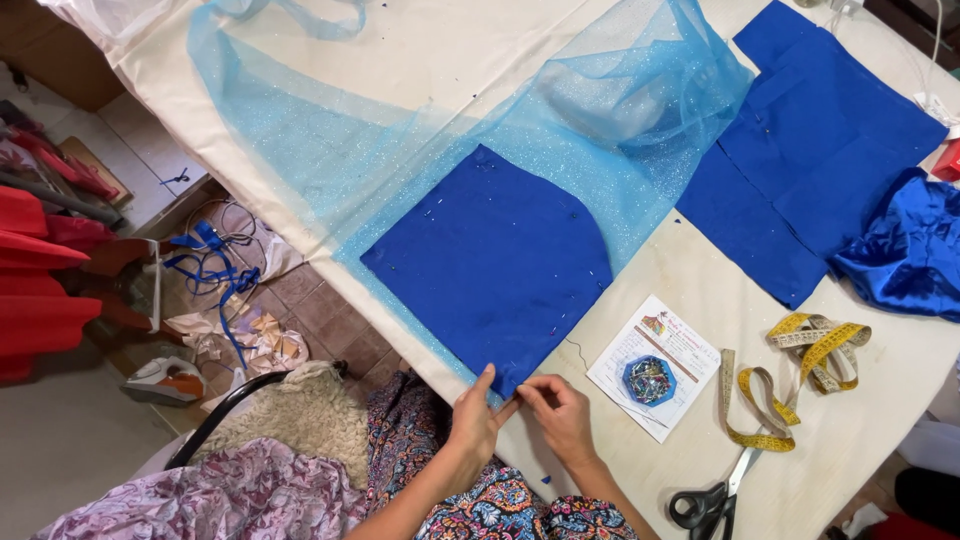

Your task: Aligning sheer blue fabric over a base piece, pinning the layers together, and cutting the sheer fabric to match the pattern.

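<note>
A big cream table held a sparkly light-blue net cloth. On it lay a dark blue curved cloth piece. The left hand and right hand each pinched its near corner, just below it.

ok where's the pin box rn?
Head view, right of centre: the blue hexagonal pin box sits on a white paper sheet on the table, just right of the right hand, left of the yellow tape measure.

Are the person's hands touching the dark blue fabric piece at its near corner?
Touching. The head view shows the left hand and right hand pinching the near corner of the dark blue fabric piece, fingertips meeting its edge.
</note>
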